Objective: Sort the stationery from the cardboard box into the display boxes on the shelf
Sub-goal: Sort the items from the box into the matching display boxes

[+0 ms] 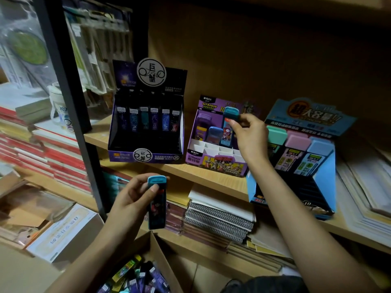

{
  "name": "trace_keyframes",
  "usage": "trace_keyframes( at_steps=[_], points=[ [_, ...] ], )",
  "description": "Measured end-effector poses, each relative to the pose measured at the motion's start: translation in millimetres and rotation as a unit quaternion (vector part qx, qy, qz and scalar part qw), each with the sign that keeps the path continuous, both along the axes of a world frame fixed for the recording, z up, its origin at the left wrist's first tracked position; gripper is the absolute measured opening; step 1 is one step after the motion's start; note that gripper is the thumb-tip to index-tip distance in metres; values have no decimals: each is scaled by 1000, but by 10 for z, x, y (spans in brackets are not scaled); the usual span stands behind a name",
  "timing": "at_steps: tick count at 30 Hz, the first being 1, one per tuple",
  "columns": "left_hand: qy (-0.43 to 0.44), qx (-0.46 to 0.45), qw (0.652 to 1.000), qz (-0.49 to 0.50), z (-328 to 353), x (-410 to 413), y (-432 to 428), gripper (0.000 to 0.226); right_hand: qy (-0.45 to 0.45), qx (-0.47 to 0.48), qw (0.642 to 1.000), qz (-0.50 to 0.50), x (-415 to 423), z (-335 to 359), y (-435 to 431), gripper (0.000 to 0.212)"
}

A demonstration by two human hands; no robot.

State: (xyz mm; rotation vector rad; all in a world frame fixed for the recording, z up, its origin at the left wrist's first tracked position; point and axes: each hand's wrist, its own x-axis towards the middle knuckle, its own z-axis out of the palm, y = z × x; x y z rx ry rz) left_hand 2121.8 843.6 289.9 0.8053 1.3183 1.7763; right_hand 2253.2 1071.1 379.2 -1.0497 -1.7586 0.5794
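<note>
My right grip (247, 132) pinches a blue-capped plastic case (229, 123) upright in the back row of the purple cardboard display box (215, 163), centre; its front slots are free. My left grip (135, 197) clasps a second blue case (157, 208) above the brown cardboard box (161, 252), bottom centre. Flanking: black display box (146, 158) left, pale-blue display box (296, 191) right.

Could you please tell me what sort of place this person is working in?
Most likely a stationery shop or its stockroom: a wooden shelf holds printed display boxes of small cases, spiral notebooks are stacked underneath, and a cardboard box of loose stock sits below.
</note>
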Motion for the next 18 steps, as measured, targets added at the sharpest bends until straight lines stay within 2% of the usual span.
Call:
trace_keyframes(
  at_steps=[5, 8, 11, 14, 18],
  points=[
    [-4, 18, 1000, -17, 99, 87, 49, 28, -159, 13, 987, -26, 28, -54, -37, 22],
    [23, 43, 999, -18, 377, 119, 195, 26, -237, 9, 971, -34, 118, 35, -84, 26],
    [53, 90, 994, -39, 756, 177, 525, 17, -188, 59, 980, -19, 367, 212, -145, 25],
    [143, 115, 981, -68, 1054, 266, 930, 16, -149, 133, 979, -35, 670, 206, -230, 22],
    [241, 105, 961, -83, 1195, 315, 1329, 16, -190, 92, 977, -31, 897, -77, -222, 27]
  ],
)
